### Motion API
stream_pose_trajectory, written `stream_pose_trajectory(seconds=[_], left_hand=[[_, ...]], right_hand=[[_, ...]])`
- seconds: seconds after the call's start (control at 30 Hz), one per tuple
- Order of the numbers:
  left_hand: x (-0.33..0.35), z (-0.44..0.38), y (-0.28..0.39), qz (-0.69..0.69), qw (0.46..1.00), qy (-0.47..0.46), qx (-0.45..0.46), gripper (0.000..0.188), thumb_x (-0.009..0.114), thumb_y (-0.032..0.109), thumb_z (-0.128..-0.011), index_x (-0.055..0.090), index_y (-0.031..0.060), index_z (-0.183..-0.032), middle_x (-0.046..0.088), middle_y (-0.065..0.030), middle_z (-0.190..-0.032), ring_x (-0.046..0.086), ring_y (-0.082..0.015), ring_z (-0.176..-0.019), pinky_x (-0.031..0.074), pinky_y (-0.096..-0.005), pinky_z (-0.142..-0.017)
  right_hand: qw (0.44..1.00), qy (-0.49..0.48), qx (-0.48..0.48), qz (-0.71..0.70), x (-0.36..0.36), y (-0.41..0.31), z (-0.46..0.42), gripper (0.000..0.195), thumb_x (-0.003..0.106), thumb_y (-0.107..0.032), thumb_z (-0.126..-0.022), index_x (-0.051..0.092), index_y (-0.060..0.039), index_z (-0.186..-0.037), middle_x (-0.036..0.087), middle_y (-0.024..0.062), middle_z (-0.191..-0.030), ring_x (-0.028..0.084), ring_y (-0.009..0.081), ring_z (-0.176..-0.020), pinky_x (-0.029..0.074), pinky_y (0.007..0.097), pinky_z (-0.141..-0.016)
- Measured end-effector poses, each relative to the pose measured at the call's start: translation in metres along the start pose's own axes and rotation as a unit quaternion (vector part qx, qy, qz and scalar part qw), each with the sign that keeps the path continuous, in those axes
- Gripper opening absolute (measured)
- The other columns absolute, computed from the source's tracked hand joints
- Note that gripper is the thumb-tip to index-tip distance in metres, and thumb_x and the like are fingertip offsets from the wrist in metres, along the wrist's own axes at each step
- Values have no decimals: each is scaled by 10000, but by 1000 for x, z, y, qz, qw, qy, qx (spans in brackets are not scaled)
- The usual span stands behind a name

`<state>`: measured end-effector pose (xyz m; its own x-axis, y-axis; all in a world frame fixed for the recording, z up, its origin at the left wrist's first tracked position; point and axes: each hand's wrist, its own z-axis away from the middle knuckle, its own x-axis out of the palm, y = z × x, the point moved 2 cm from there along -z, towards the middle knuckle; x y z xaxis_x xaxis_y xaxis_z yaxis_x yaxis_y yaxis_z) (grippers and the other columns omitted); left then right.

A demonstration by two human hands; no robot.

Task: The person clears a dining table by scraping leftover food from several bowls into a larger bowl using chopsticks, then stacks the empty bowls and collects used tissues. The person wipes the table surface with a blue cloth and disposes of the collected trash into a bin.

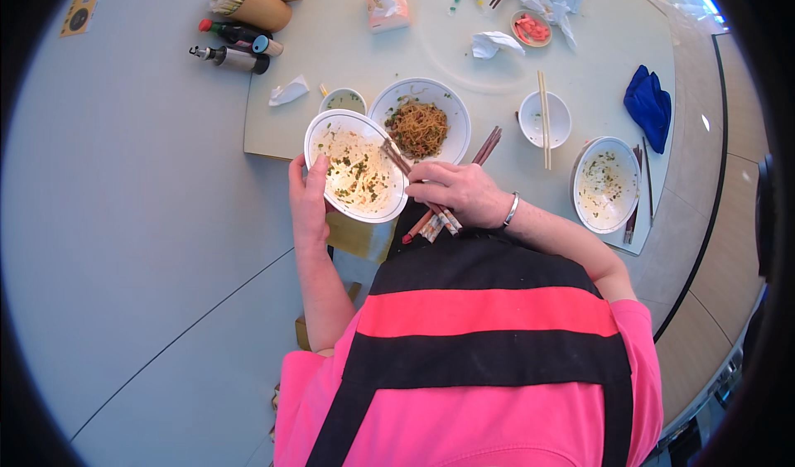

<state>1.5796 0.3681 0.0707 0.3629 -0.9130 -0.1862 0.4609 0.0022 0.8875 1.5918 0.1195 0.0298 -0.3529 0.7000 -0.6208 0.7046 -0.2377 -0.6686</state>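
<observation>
My left hand (306,209) holds a white bowl (366,178) up at the table edge, tilted towards me, thumb inside the rim. Sauce smears and chopped greens cling to its inside. In my right hand (467,192) is a bundle of several dark chopsticks (445,216), crossed, with patterned butt ends; some tips reach over the held bowl's right rim. Just beyond stands a wider white bowl (458,108) containing brown noodles (417,129). The held bowl partly hides a small bowl of thin soup (346,100).
Right of my hands stand a small white bowl (530,126) with pale chopsticks (544,119) across it and a smeared bowl (605,184). A blue cloth (649,110) lies at the right edge. Tissues (497,45), a pink dish (532,29) and condiment bottles (239,59) stand farther back.
</observation>
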Motion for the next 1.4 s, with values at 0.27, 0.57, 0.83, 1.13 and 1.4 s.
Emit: stream_pose_trajectory(seconds=[0.27, 0.57, 0.83, 1.13, 1.4], left_hand=[[-3, -6, 1, -18, 1000, -7, -9, 582, 625, 354, -871, 400, 8, -1281, 591, -122, -991, 626, -157, -822, 536, -274, -584], [-10, -10, 2, -20, 999, 24, -9, 563, 632, 347, -866, 418, 34, -1283, 573, -97, -976, 606, -156, -849, 515, -267, -626], [-42, -18, 2, 63, 997, -34, 20, 514, 593, 230, -851, 440, -19, -1275, 542, -164, -1214, 541, -260, -1125, 428, -402, -961], [106, -7, -11, 141, 933, -323, -69, 547, 575, 134, -849, 378, -43, -1328, 519, -198, -1261, 554, -274, -1129, 461, -385, -962], [310, 56, -52, -59, 830, -541, -122, 357, 512, 132, -907, 481, 4, -1239, 617, -120, -1016, 656, -182, -844, 573, -320, -655]], right_hand=[[998, -16, -26, -56, 2, -7, -3, 327, 661, -76, -713, 582, -121, -1028, 561, 28, -1022, 612, 218, -889, 533, 338, -626], [995, -33, -36, -87, 1, -5, -7, 296, 641, -65, -724, 586, -120, -1010, 579, 16, -1009, 626, 221, -850, 529, 335, -615], [930, 227, 177, -229, -78, 15, 13, 113, 621, -28, -846, 632, -83, -945, 659, 49, -923, 649, 173, -791, 512, 308, -621], [626, 574, 226, -476, -221, 37, 219, 252, 470, -255, -975, 537, -83, -804, 652, 104, -831, 648, 244, -807, 523, 399, -797], [598, 648, 235, -410, -249, -24, 365, 219, 469, -256, -988, 510, -81, -862, 404, -2, -677, 409, 123, -632, 395, 273, -608]])
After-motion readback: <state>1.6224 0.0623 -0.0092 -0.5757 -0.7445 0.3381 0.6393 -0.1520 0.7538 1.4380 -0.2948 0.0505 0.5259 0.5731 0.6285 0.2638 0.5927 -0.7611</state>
